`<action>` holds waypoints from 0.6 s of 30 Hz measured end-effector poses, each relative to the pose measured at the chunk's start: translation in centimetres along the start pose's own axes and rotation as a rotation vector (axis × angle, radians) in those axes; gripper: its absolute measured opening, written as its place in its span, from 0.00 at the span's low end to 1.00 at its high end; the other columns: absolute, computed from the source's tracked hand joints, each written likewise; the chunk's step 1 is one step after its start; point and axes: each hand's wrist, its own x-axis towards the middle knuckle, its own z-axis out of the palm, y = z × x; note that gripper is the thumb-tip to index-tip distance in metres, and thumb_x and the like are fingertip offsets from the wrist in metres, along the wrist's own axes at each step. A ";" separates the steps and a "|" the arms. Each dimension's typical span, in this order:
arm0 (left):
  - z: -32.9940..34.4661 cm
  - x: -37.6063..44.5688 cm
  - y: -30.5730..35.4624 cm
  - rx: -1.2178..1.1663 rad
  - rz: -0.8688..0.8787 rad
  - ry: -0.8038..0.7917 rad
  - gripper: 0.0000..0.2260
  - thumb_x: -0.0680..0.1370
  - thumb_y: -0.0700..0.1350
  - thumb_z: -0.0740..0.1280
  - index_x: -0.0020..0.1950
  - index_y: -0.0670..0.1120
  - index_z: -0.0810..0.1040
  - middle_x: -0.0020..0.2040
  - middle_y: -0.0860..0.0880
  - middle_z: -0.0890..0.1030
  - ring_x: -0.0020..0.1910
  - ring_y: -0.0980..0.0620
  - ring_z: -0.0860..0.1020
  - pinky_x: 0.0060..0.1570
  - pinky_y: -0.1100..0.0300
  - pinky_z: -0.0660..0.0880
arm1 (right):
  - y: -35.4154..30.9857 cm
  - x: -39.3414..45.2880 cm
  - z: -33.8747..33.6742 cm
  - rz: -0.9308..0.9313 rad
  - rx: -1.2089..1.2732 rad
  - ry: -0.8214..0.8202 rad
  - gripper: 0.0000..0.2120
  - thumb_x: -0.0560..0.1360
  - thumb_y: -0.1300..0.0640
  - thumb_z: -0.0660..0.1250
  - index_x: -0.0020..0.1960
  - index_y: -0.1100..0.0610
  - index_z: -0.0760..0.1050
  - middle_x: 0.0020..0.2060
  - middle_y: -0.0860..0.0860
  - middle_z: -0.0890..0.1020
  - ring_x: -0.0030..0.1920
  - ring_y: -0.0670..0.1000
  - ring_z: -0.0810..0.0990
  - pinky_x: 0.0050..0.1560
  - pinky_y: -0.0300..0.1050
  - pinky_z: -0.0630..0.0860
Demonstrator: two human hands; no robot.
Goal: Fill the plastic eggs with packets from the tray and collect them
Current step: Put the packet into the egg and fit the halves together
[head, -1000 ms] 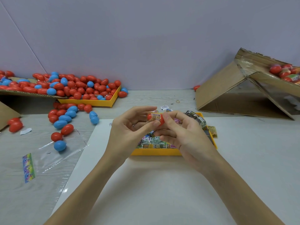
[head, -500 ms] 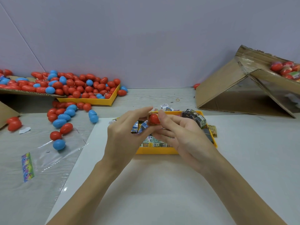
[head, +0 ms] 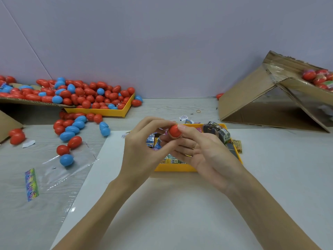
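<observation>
The small red plastic egg (head: 174,131) sits above the shallow yellow tray of printed packets (head: 187,167), pinched between the fingertips of the left hand (head: 144,152) and the right hand (head: 203,152). It looks light, hard and glossy, so likely slippery. Gripping each half near the seam and pressing straight together seems safest; squeezing off-axis could pop the shell sideways.

Bright, even light (soft shadows), slightly soft focus, edges bowed.
</observation>
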 end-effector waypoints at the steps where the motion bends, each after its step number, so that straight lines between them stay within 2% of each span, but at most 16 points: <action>1: 0.0 0.0 0.0 -0.021 -0.025 -0.020 0.15 0.73 0.40 0.79 0.58 0.43 0.83 0.53 0.49 0.83 0.53 0.50 0.82 0.54 0.55 0.80 | 0.0 0.0 0.0 0.005 0.001 -0.007 0.15 0.81 0.53 0.68 0.58 0.64 0.84 0.55 0.61 0.86 0.59 0.55 0.85 0.56 0.44 0.82; 4: 0.1 -0.2 0.1 -0.037 -0.083 -0.042 0.15 0.73 0.39 0.79 0.58 0.45 0.83 0.53 0.52 0.84 0.53 0.49 0.83 0.54 0.53 0.81 | 0.0 -0.1 0.0 0.007 -0.028 0.004 0.14 0.81 0.54 0.69 0.58 0.64 0.83 0.54 0.61 0.86 0.58 0.55 0.86 0.54 0.42 0.82; 7: 0.1 -0.4 0.2 -0.003 -0.090 -0.037 0.14 0.72 0.38 0.79 0.57 0.45 0.84 0.51 0.54 0.85 0.51 0.51 0.84 0.54 0.55 0.81 | 0.2 -0.1 0.1 0.003 -0.065 0.035 0.14 0.80 0.55 0.70 0.58 0.65 0.83 0.54 0.60 0.87 0.58 0.54 0.86 0.59 0.45 0.82; 11: 0.3 -0.5 0.6 0.061 -0.077 -0.026 0.13 0.73 0.42 0.78 0.56 0.46 0.83 0.50 0.54 0.85 0.50 0.53 0.83 0.53 0.58 0.80 | 0.2 -0.2 0.4 0.009 -0.054 0.059 0.15 0.79 0.56 0.70 0.60 0.65 0.82 0.54 0.59 0.87 0.57 0.54 0.86 0.60 0.46 0.81; 13: 0.3 -0.6 0.7 0.041 -0.088 -0.027 0.14 0.73 0.47 0.77 0.58 0.47 0.83 0.51 0.55 0.85 0.52 0.54 0.83 0.53 0.58 0.80 | 0.3 -0.2 0.6 0.001 -0.059 0.076 0.16 0.79 0.55 0.70 0.60 0.66 0.81 0.53 0.60 0.87 0.57 0.55 0.86 0.60 0.47 0.82; 15: 0.2 -0.5 0.6 0.009 -0.138 -0.059 0.21 0.71 0.53 0.77 0.62 0.50 0.82 0.56 0.58 0.84 0.56 0.55 0.82 0.54 0.59 0.80 | 0.3 -0.1 0.7 -0.012 -0.155 0.140 0.16 0.80 0.52 0.70 0.59 0.64 0.81 0.50 0.59 0.87 0.54 0.56 0.87 0.57 0.48 0.83; 17: 0.1 -0.4 0.5 -0.011 -0.189 -0.068 0.29 0.69 0.57 0.77 0.68 0.52 0.78 0.61 0.61 0.82 0.60 0.59 0.80 0.55 0.63 0.79 | 0.1 0.2 0.4 -0.016 -0.263 0.232 0.16 0.80 0.48 0.69 0.56 0.62 0.82 0.46 0.57 0.88 0.50 0.55 0.88 0.49 0.45 0.84; 18: 0.0 -0.3 0.4 -0.007 -0.197 -0.047 0.29 0.70 0.58 0.76 0.69 0.52 0.77 0.61 0.62 0.81 0.60 0.60 0.80 0.55 0.66 0.77 | -0.2 0.3 0.1 -0.015 -0.276 0.262 0.17 0.80 0.47 0.68 0.56 0.61 0.82 0.44 0.56 0.88 0.47 0.54 0.88 0.45 0.43 0.84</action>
